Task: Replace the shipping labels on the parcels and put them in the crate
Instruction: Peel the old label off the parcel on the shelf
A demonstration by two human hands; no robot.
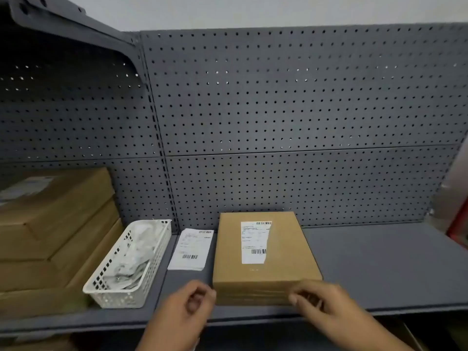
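— What is read on the parcel [263, 252]?
— Barcodes only, on its label [254, 241] (print too small). It is set at the shelf [379, 262]'s front edge, right corner gripped by the right hand [326, 307]; left hand [187, 310] curled alongside, hold unclear. Open shelf rightward.

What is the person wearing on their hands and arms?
Nothing visible: the left hand and right hand are bare, with no gloves, rings, watch or sleeves showing down to the picture's lower edge.
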